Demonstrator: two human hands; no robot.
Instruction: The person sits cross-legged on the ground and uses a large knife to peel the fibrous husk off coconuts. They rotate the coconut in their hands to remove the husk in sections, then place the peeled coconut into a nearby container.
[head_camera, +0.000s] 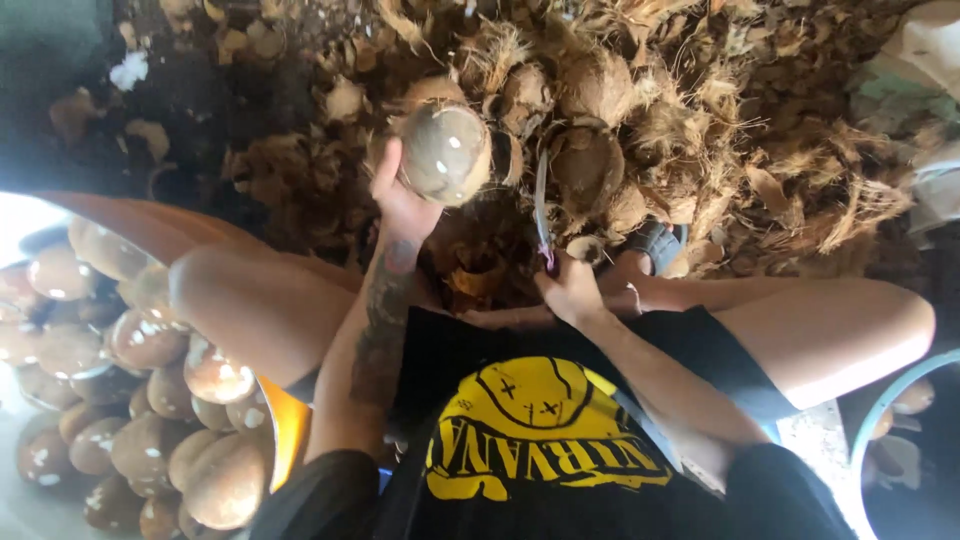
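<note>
Husk heap (700, 130) blocks ahead; coconut tub (285, 425) crowds the left side.

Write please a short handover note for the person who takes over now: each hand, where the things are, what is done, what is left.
Left hand: fingers around a husked coconut, lifted over the husk pile.
Right hand: grips a curved blade, tip up, beside the coconut.
Done: many husked coconuts in the orange tub on the left.
Left: unhusked coconuts lie in the pile ahead.

dim, warm light – glare lower left, edges warped
</note>
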